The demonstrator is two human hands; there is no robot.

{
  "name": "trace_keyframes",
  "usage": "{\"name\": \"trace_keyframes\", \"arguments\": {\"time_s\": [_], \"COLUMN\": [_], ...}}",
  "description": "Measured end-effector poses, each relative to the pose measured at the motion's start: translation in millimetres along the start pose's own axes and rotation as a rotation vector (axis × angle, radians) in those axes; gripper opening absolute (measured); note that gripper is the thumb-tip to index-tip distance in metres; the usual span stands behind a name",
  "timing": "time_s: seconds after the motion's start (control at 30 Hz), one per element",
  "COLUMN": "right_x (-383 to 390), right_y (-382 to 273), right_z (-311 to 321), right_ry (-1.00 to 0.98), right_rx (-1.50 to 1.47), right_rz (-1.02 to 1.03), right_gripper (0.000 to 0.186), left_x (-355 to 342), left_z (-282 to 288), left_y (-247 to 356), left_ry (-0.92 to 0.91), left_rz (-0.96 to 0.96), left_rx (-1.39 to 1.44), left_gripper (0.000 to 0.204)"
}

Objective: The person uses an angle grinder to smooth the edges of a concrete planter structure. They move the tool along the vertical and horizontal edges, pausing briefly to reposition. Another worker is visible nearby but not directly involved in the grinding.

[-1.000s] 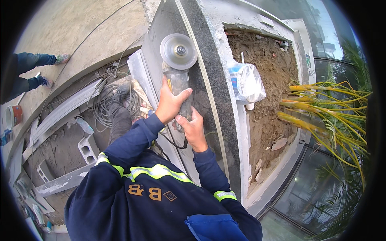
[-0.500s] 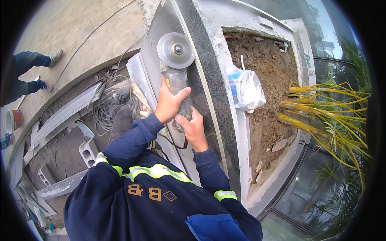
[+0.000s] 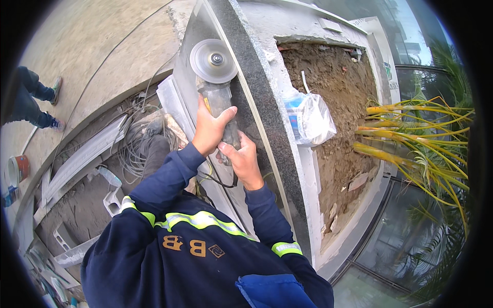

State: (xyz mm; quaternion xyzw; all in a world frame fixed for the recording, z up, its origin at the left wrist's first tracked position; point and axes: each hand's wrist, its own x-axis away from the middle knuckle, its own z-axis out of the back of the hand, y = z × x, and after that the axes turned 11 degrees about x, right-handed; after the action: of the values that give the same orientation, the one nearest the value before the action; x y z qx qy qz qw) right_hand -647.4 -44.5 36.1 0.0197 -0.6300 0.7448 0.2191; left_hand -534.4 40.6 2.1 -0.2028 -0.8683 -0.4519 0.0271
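I hold an angle grinder (image 3: 220,97) with both hands against a dark polished stone slab (image 3: 267,118) that caps a planter wall. My left hand (image 3: 208,128) wraps the grinder's body just behind the head. My right hand (image 3: 242,159) grips the rear of the body, where a black cable loops down. The round grey disc (image 3: 213,60) sits at the slab's left edge, over the pale face of the wall.
Right of the slab lies bare soil (image 3: 334,102) with a clear plastic bag (image 3: 310,119) and a yellow-green palm (image 3: 416,149). Below left are tangled cables (image 3: 134,149), pale profiles and concrete blocks (image 3: 110,200). Another person's legs (image 3: 33,102) stand at far left near a paint tin (image 3: 18,169).
The grinder and both hands have shifted slightly up and left along the slab edge. The other person's legs at far left have moved a little.
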Motion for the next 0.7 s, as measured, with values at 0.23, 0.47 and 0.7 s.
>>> {"name": "trace_keyframes", "arguments": {"time_s": [0.23,0.47,0.7], "right_x": [-11,15,46], "right_y": [-5,2,9], "right_z": [-5,-4,3], "right_ry": [0.017,0.02,-0.012], "right_rx": [-0.032,-0.009,-0.037], "right_rz": [-0.06,-0.005,-0.047], "right_gripper": [0.04,0.031,0.033], "left_x": [-17,14,45], "left_z": [2,4,1], "left_y": [3,-2,-16], "left_ry": [-0.034,-0.006,0.007], "left_rz": [0.067,0.044,0.034], "left_rx": [0.076,-0.005,-0.007], "left_gripper": [0.069,0.072,0.077]}}
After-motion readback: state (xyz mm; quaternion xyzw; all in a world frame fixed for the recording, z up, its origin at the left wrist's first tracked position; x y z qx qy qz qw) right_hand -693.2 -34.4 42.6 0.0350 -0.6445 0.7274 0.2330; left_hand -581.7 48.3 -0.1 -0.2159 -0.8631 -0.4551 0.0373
